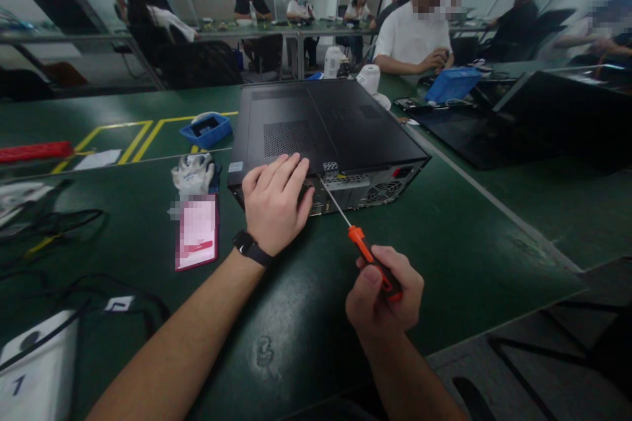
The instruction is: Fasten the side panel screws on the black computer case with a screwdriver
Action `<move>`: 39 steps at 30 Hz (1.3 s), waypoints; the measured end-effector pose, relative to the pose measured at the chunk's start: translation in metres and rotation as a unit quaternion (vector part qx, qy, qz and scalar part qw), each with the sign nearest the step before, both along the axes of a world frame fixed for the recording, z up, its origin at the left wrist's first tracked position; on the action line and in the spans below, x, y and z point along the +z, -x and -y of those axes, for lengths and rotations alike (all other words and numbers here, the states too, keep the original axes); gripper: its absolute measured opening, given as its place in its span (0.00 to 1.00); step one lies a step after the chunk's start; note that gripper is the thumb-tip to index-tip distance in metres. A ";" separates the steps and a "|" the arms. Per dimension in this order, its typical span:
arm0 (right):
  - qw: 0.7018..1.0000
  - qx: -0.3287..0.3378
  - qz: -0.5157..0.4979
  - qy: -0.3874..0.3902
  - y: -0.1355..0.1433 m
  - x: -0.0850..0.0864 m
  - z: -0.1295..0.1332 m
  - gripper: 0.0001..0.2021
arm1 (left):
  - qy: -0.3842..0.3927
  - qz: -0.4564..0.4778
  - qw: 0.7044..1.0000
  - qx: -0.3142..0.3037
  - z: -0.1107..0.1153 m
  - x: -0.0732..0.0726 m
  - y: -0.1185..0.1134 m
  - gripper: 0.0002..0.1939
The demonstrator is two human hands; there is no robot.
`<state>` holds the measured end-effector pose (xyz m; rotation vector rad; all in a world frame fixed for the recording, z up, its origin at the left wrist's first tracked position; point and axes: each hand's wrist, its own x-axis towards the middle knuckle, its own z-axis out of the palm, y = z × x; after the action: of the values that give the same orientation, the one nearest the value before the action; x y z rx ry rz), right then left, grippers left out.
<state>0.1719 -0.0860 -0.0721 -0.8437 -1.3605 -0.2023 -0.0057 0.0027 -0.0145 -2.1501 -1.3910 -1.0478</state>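
Black computer case (345,112) lies flat on the green counter (469,230), set back from the near edge and well in from the right corner. Its rear panel (345,196) faces the near edge, toward me; a round fan grille (382,192) shows at the end of that panel nearer the counter's right corner.

Left hand (275,200): laid palm down over the case's rear rim, fingers extended on the top cover, thumb reaching over the rim. Dark watch (243,243) on that wrist.

Right hand (378,309): closed around the orange-and-black handle of a screwdriver (363,245), between the case and the counter's near edge. Shaft slants away from me to the case's rear upper rim, tip just beside my left thumb. Cannot tell whether the tip sits in a screw.

Surroundings: toward the counter's left edge, beside the case, grey gloves (195,174), a pink-bordered flat object (197,230) nearer me, and a blue tray (217,137) farther back. Toward the far right, a person in a white top (409,39) sits near a blue box (451,84).
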 end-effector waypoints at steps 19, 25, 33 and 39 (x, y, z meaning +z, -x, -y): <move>0.999 0.040 -0.027 -0.021 0.004 0.004 -0.004 0.17 | 0.018 0.015 1.000 -0.008 0.001 0.000 0.000 0.27; 1.000 0.017 0.000 -0.013 0.000 -0.001 -0.001 0.18 | 0.004 0.001 1.000 -0.003 0.001 0.000 0.000 0.25; 0.999 0.028 -0.023 0.001 0.002 -0.004 -0.001 0.16 | 0.010 0.007 1.000 -0.006 0.000 0.001 0.000 0.26; 0.999 0.045 -0.017 -0.002 0.002 0.004 -0.002 0.17 | 0.003 0.003 1.000 -0.005 0.000 0.000 0.001 0.26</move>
<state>0.1700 -0.0836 -0.0679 -0.7769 -1.3618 -0.1208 -0.0064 0.0024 -0.0149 -2.1619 -1.3899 -1.0544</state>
